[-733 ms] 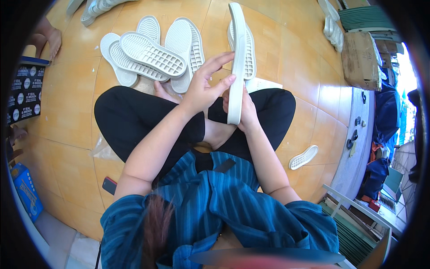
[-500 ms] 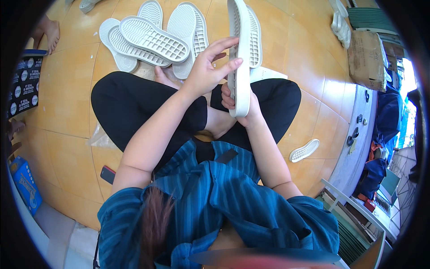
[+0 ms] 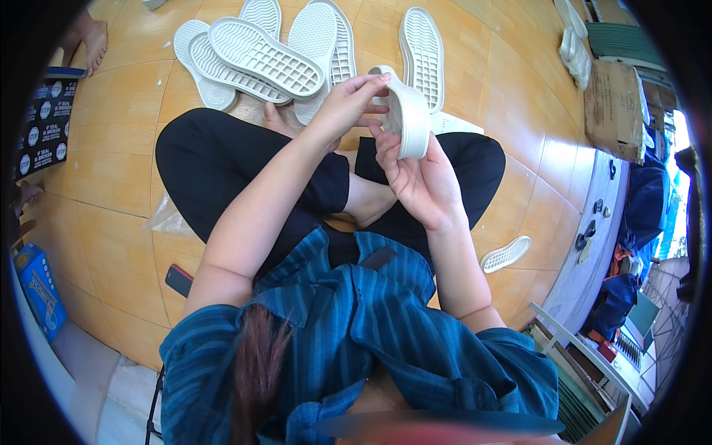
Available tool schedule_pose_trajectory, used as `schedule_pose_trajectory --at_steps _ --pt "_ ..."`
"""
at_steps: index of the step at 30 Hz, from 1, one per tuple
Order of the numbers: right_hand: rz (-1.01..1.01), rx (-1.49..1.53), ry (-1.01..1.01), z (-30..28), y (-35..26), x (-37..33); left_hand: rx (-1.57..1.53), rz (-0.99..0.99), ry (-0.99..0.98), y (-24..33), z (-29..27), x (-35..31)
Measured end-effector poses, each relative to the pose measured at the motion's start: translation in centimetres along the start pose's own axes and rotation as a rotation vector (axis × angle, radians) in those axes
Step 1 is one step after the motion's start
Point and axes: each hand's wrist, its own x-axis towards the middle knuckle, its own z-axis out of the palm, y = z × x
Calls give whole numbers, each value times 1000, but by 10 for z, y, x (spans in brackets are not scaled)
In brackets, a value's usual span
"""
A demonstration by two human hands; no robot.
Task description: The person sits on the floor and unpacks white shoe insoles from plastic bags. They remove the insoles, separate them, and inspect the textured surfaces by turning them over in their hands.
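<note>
A white shoe sole [image 3: 415, 122] is held up over my crossed legs, turned on edge and foreshortened, with its smooth side wall facing me. Its upper end is pinched by the thumb and fingers of my left hand [image 3: 345, 110]. My right hand [image 3: 424, 182] grips the lower end from below, fingers bent against it. Just beyond, another white sole [image 3: 423, 59] lies on the floor, its grid of square hollows upward. To the left is a pile of several similar soles [image 3: 263, 59], some grid side up, others showing textured tread.
A small sole [image 3: 506, 254] and a dark phone [image 3: 179, 280] rest on the tiled floor [image 3: 111, 252]. White paper [image 3: 456, 124] pokes out beside my right knee. A cardboard box [image 3: 614, 111] stands right, a blue box [image 3: 40, 291] left. Another person's bare foot [image 3: 94, 46] is far left.
The held sole has come down and tilted, so it looks shorter, and now shows apart from the sole behind it. My right hand has turned, its palm side more visible.
</note>
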Motion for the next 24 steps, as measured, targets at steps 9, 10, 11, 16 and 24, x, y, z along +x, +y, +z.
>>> schedule_pose_trajectory --at_steps 9,10,11,16,24 --pt "-65 -124 -37 8 3 -1 -84 -35 -71 1 -1 0" --pt "-78 -174 -51 9 4 -2 -126 -21 -84 1 -2 1" --pt "-123 -234 -43 9 5 -2 -169 -7 -87 1 -2 1" --pt "-334 -584 14 13 13 -7 -403 155 -125 5 -1 0" --pt "-388 -636 72 11 10 -1 -477 292 -138 20 0 -9"
